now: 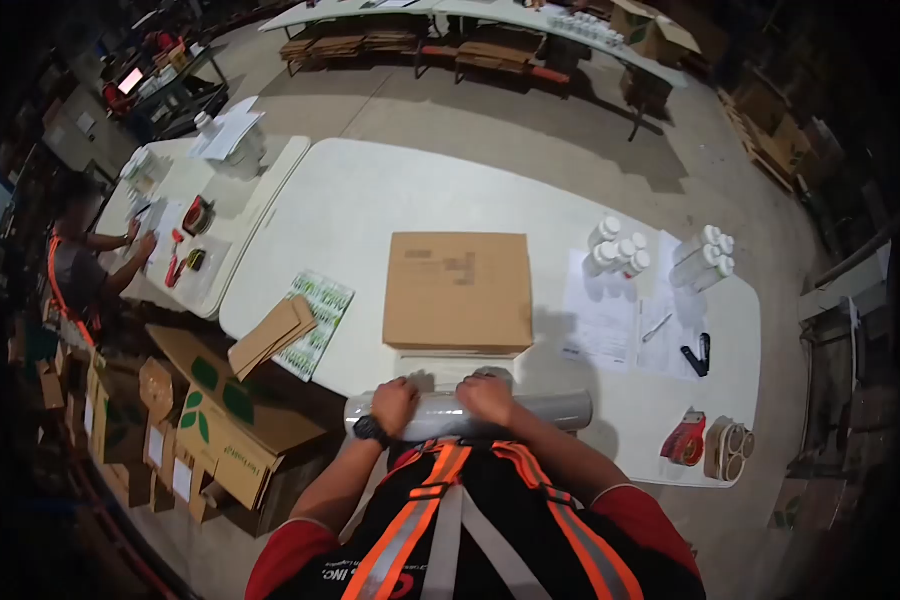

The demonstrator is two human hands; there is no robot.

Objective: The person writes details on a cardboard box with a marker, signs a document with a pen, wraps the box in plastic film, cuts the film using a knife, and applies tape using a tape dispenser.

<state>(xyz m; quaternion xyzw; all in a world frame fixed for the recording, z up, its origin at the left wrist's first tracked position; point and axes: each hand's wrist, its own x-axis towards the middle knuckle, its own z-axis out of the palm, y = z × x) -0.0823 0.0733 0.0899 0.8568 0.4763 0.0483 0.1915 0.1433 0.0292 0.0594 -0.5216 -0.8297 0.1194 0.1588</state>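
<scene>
Item, principal: one roll of clear-grey, glossy plastic film, lying crosswise at the near edge of the surface, against the wearer's front.

Hands: left hand, dark watch at the wrist, and right hand, both closed on the roll, side by side near its middle; whether they grip its body or a loose edge cannot be told.

Step in hand, as judged: handling the film. Next move, as judged: calls for an even two-handed hold to keep the roll level.

Surface, white and smooth:
- one closed brown cardboard carton, just beyond the roll;
- left, a green-and-white printed sheet under folded brown card;
- right, printed white papers, two clusters of white capped bottles, a black hinged implement, a red tape dispenser, bundled brown tubes.

Room: grey floor; leaf-printed cartons, lower left; a co-worker at an adjoining white surface; flat cardboard stacks beneath a far surface.
</scene>
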